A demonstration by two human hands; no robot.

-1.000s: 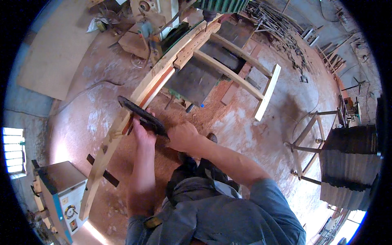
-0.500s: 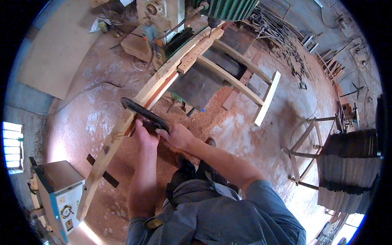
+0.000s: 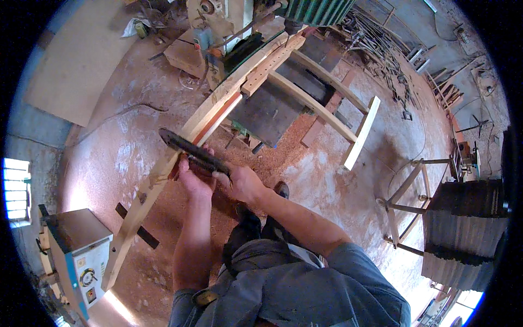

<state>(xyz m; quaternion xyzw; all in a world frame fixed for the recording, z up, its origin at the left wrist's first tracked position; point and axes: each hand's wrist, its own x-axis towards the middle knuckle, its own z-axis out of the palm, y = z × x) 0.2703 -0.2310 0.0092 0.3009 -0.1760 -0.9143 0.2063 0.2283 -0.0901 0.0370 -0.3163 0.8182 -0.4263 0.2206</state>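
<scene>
A dark metal clamp [image 3: 188,147] lies across the long pale wooden beam [image 3: 210,111] and the reddish strip along its near side. My right hand [image 3: 245,182] is closed around the clamp's near end. Just left of it, my left hand [image 3: 197,179] has its fingers curled up under the clamp's middle, beside the beam; part of its grip is hidden by the clamp. Farther up the beam, a drilled wooden rail [image 3: 267,71] lies alongside, with two legs running right to a crosspiece [image 3: 362,133].
A green-motored machine [image 3: 316,11] stands at the far end, over a dark metal table [image 3: 267,120]. At lower left is a control box [image 3: 87,256]. Stacked dark sheets [image 3: 457,234] and a metal frame [image 3: 403,207] stand at right. Sawdust [image 3: 289,133] covers the floor nearby.
The view has shifted slightly, so the workpiece sits a little farther right. My left fingers have come up beside the clamp's far side. Both hands stay at the clamp.
</scene>
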